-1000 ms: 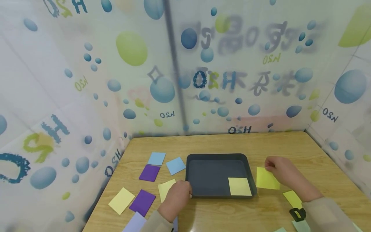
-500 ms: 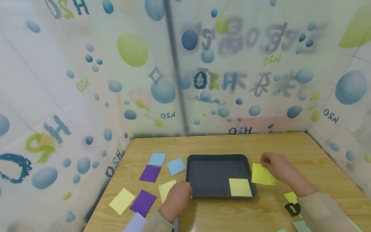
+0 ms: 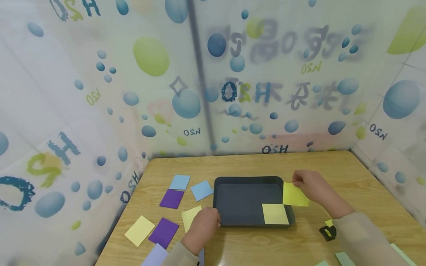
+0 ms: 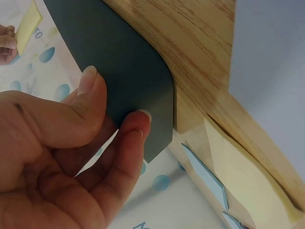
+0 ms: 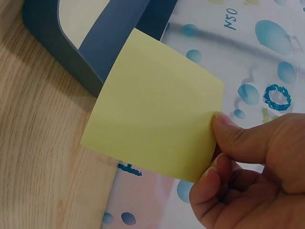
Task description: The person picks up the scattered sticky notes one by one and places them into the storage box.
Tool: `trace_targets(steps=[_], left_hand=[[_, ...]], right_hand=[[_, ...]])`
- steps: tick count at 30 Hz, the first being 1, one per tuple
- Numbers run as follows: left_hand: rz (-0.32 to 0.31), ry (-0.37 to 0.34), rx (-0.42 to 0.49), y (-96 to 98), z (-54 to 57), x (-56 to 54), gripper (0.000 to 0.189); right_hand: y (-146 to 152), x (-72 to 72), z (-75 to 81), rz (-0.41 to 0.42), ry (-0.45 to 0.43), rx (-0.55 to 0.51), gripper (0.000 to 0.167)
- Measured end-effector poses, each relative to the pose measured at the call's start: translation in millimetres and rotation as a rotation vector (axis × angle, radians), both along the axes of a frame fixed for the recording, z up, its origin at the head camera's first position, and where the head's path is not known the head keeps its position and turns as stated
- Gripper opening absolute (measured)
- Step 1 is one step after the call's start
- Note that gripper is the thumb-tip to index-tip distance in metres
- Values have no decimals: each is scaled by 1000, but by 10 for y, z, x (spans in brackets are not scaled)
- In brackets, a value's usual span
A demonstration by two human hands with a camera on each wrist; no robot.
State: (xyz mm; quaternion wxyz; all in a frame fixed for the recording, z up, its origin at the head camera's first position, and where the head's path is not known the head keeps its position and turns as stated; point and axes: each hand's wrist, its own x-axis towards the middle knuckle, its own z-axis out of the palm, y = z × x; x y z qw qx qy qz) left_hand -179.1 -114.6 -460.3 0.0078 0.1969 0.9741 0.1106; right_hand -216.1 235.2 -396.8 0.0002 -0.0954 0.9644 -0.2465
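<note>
A bright yellow sticky note (image 5: 157, 107) is pinched by one edge between the thumb and fingers of my right hand (image 3: 314, 188). The hand holds it raised over the right rim of a dark grey tray (image 3: 246, 199). Inside that tray, at the front right, lies a pale yellow sticky note (image 3: 275, 214). With curled fingers my left hand (image 3: 203, 226) grips the tray at its front left corner; in the left wrist view the thumb and fingers (image 4: 131, 131) are at the rim and outer wall. Beside this hand, a pale yellow note (image 3: 190, 216) is partly hidden.
Left of the tray lie blue notes (image 3: 201, 190), purple notes (image 3: 164, 232), another pale yellow note (image 3: 139, 231) and a lilac note (image 3: 155, 255). A small black object (image 3: 328, 233) and light green notes (image 3: 345, 258) lie near the right forearm. A patterned curtain (image 3: 246, 111) stands behind the table.
My right hand has moved left and slightly farther back, bringing the yellow sticky note from beside the tray to over its right rim. The left hand and tray have not moved.
</note>
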Motion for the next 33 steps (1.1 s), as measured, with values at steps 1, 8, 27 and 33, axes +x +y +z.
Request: trace_targets(steps=[1,8,27,33], left_hand=[[0,1,-2,-1,-1,-3,8],[-13,18,-3,-6,-18,-22,8],[-5,10,2,-3,13,-49,8],[3,-34,0,-1,7,-16,6]], right_hand=[[-10,-8,4,1,-1,1,11],[-91,-92,9,-2,-23,3,10],[-261,-270,23,56,-31,-26,10],[-298,-293,-31,75,-63,-40,12]])
